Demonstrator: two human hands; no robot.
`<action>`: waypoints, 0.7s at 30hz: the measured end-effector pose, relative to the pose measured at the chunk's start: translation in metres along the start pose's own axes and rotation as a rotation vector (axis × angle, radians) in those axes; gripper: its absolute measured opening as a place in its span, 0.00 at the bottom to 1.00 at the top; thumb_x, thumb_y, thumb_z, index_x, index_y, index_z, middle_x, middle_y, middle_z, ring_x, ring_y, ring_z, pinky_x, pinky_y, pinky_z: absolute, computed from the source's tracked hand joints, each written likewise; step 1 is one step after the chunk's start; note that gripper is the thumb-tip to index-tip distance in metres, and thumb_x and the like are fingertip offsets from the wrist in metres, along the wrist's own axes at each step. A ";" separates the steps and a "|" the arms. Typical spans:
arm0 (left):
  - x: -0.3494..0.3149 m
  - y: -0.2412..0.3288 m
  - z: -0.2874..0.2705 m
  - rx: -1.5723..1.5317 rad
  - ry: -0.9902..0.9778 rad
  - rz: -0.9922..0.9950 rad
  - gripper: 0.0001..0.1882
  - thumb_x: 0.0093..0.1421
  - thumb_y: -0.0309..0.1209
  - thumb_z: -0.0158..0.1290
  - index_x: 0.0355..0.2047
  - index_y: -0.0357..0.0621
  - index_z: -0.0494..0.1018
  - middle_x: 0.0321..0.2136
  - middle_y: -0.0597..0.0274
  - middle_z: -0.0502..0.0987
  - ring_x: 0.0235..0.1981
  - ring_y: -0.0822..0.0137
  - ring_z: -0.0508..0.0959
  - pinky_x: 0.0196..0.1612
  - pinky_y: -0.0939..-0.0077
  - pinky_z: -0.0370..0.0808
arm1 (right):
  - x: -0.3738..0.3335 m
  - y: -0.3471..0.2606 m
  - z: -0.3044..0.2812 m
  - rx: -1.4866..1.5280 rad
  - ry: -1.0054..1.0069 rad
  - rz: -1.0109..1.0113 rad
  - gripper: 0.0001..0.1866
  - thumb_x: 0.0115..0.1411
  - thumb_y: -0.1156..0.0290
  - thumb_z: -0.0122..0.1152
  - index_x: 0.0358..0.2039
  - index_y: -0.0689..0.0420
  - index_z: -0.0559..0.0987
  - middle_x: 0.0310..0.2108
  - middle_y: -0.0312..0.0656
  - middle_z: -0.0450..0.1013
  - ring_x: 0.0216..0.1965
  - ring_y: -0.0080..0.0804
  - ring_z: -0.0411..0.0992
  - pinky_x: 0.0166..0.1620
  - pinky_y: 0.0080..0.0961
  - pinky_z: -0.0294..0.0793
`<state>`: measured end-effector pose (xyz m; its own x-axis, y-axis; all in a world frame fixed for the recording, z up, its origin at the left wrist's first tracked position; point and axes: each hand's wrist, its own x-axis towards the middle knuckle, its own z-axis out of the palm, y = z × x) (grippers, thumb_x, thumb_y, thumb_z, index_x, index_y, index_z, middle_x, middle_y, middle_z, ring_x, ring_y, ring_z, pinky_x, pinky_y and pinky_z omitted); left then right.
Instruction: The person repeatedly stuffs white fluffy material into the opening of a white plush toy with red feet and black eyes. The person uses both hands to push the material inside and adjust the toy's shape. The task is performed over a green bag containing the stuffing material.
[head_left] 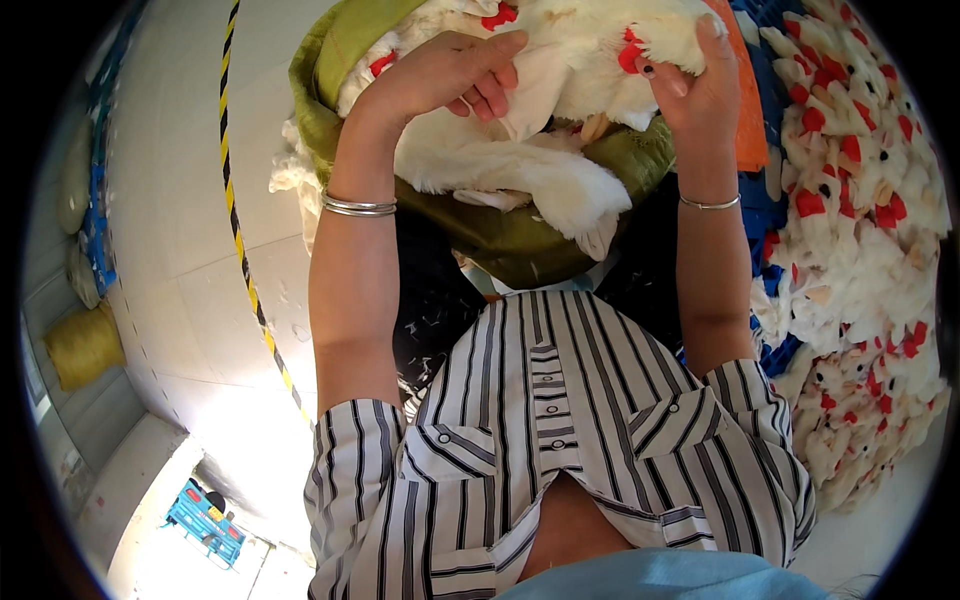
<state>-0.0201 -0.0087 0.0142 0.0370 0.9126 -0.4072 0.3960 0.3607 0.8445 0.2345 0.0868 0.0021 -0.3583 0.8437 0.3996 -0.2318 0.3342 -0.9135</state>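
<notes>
A white furry plush toy piece [585, 60] with a red patch lies over a heap of similar pieces in a large olive-green sack [520, 245] in front of me. My right hand [700, 85] is at its right end, thumb and fingers closed round the furry edge. Over its left part hovers my left hand [455, 78], fingers loosely bent and apart, with nothing visible in them. A long white furry piece [540, 185] hangs over the sack's near rim. Between the hands, pale fabric [535, 90] shows a smooth side.
At the right, a big pile of white plush pieces with red parts [850, 180] rests by blue crates [770, 200]. Orange material [745, 110] stands beside the sack. Yellow-black floor tape [235, 210] runs on the left. A blue machine [205, 522] and yellow bundle [85, 345] are lower left.
</notes>
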 end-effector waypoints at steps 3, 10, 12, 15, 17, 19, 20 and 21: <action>-0.003 0.008 0.003 0.009 0.134 0.103 0.30 0.58 0.58 0.56 0.42 0.40 0.76 0.28 0.61 0.82 0.30 0.70 0.81 0.33 0.79 0.75 | 0.001 -0.036 0.028 0.393 0.238 0.049 0.18 0.69 0.65 0.52 0.52 0.64 0.73 0.48 0.43 0.75 0.44 0.34 0.77 0.42 0.24 0.77; 0.014 -0.010 0.023 0.184 0.235 0.316 0.21 0.56 0.37 0.61 0.45 0.36 0.73 0.30 0.61 0.80 0.30 0.73 0.78 0.31 0.80 0.73 | -0.018 -0.023 0.015 0.365 0.023 -0.258 0.23 0.62 0.61 0.60 0.50 0.67 0.72 0.42 0.49 0.74 0.44 0.33 0.75 0.41 0.26 0.77; 0.025 -0.024 0.017 0.296 0.193 0.455 0.23 0.55 0.37 0.60 0.46 0.34 0.74 0.36 0.51 0.80 0.38 0.58 0.79 0.40 0.70 0.74 | -0.022 -0.018 0.019 0.160 -0.284 -0.260 0.20 0.62 0.56 0.63 0.38 0.64 0.76 0.30 0.41 0.72 0.34 0.24 0.72 0.32 0.18 0.69; 0.034 -0.039 0.014 0.325 0.159 0.991 0.21 0.56 0.35 0.58 0.46 0.34 0.75 0.41 0.45 0.80 0.42 0.47 0.78 0.44 0.62 0.74 | -0.017 -0.027 0.028 0.520 -0.893 0.345 0.14 0.64 0.62 0.60 0.28 0.59 0.73 0.24 0.31 0.66 0.23 0.18 0.61 0.25 0.15 0.57; 0.022 -0.038 0.017 0.321 0.390 0.734 0.16 0.56 0.34 0.57 0.42 0.39 0.77 0.40 0.48 0.80 0.42 0.48 0.78 0.40 0.62 0.75 | -0.006 -0.042 0.022 0.136 -1.079 0.480 0.10 0.64 0.66 0.60 0.29 0.59 0.77 0.24 0.30 0.71 0.25 0.13 0.67 0.27 0.12 0.63; 0.015 -0.014 0.013 0.407 0.561 0.312 0.14 0.55 0.34 0.57 0.40 0.41 0.77 0.39 0.48 0.80 0.42 0.50 0.78 0.38 0.62 0.76 | -0.001 -0.052 0.006 -0.298 -1.058 0.612 0.08 0.64 0.68 0.59 0.32 0.59 0.79 0.26 0.31 0.73 0.28 0.12 0.72 0.29 0.12 0.67; 0.009 -0.004 0.009 0.324 0.626 0.338 0.10 0.54 0.31 0.59 0.36 0.42 0.76 0.38 0.52 0.79 0.39 0.56 0.78 0.37 0.67 0.75 | 0.004 -0.048 -0.006 -0.240 -0.906 0.581 0.07 0.62 0.71 0.61 0.39 0.59 0.81 0.30 0.32 0.77 0.35 0.14 0.76 0.36 0.14 0.75; 0.003 0.005 0.006 0.240 0.687 0.368 0.07 0.53 0.27 0.61 0.31 0.43 0.75 0.38 0.56 0.78 0.35 0.63 0.78 0.37 0.71 0.74 | 0.011 -0.037 -0.008 -0.030 -0.640 0.402 0.09 0.63 0.69 0.60 0.41 0.60 0.79 0.33 0.36 0.77 0.34 0.17 0.76 0.35 0.16 0.76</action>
<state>-0.0123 -0.0050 0.0147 -0.3371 0.9071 0.2520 0.6571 0.0350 0.7530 0.2462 0.0865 0.0395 -0.8672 0.4978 -0.0071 0.0489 0.0709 -0.9963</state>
